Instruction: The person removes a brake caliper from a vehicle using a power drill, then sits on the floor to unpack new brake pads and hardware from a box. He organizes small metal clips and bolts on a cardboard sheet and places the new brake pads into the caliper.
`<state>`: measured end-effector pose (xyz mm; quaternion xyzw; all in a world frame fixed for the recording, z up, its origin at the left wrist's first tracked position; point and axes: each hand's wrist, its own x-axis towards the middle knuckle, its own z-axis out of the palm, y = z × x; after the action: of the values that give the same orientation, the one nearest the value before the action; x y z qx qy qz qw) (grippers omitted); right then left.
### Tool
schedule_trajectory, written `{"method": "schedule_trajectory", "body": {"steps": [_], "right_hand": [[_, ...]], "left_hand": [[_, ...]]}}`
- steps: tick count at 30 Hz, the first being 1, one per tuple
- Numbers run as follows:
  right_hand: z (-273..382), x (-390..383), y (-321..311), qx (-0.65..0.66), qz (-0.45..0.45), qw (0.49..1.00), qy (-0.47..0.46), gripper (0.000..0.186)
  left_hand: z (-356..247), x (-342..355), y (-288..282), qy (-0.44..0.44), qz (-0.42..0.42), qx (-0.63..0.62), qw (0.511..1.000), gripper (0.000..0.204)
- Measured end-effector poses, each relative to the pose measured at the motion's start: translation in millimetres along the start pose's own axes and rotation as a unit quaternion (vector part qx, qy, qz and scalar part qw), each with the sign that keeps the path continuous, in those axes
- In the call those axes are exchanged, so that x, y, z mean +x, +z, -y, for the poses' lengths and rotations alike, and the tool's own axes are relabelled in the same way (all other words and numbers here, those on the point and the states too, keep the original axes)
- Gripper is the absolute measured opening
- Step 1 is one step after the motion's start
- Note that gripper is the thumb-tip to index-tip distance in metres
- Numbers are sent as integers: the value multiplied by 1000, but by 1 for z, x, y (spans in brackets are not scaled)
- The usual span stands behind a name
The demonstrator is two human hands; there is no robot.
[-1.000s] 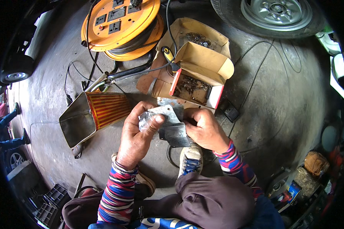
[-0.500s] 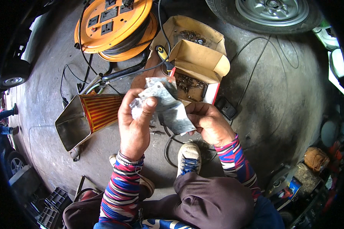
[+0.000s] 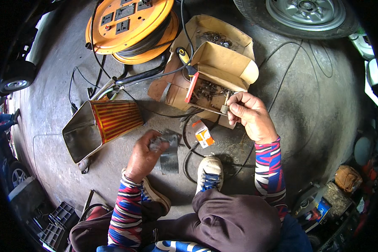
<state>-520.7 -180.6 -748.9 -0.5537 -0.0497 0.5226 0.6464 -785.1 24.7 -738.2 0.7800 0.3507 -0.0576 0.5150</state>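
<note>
My right hand [image 3: 252, 115] is closed with its fingertips pinching a small tan metal bolt [image 3: 225, 108], which has coil-like ridges at its lower end. It hangs over the near edge of a cardboard box [image 3: 226, 75] of loose screws. My left hand [image 3: 143, 156], a little blurred, is low over the floor with its fingers closed on crumpled clear plastic [image 3: 158, 145]. A bent grey sheet-metal plate [image 3: 169, 160] is beside those fingers; whether they still grip it I cannot tell. Between the hands lies a small orange and white box [image 3: 203, 134].
Left of my hands lies a red-and-yellow striped tin [image 3: 117, 118], open end toward me. An orange cable reel [image 3: 132, 25] stands behind it. Black cable [image 3: 188, 161] loops near my shoe [image 3: 210, 174]. A yellow-black handled tool [image 3: 185, 59] leans at the screw box. A wheel [image 3: 306, 17] is far right.
My left hand has lowered toward the floor with the plastic and plate. My right hand has left the plate, moved up and right, and now holds the bolt. The orange and white box has come into view.
</note>
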Motion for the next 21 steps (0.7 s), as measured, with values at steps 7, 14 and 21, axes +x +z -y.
{"method": "schedule_trajectory", "body": {"steps": [7,14,21], "right_hand": [[-13,9,-3,-59,-2,995,-77,10],[-15,9,4,-117,49,979,-157,23],[-8,1,19,-54,100,980,-166,31]], "left_hand": [[45,-11,37,-62,120,92,987,38],[81,-21,60,-52,168,122,977,34],[55,-19,62,30,103,172,979,29]]}}
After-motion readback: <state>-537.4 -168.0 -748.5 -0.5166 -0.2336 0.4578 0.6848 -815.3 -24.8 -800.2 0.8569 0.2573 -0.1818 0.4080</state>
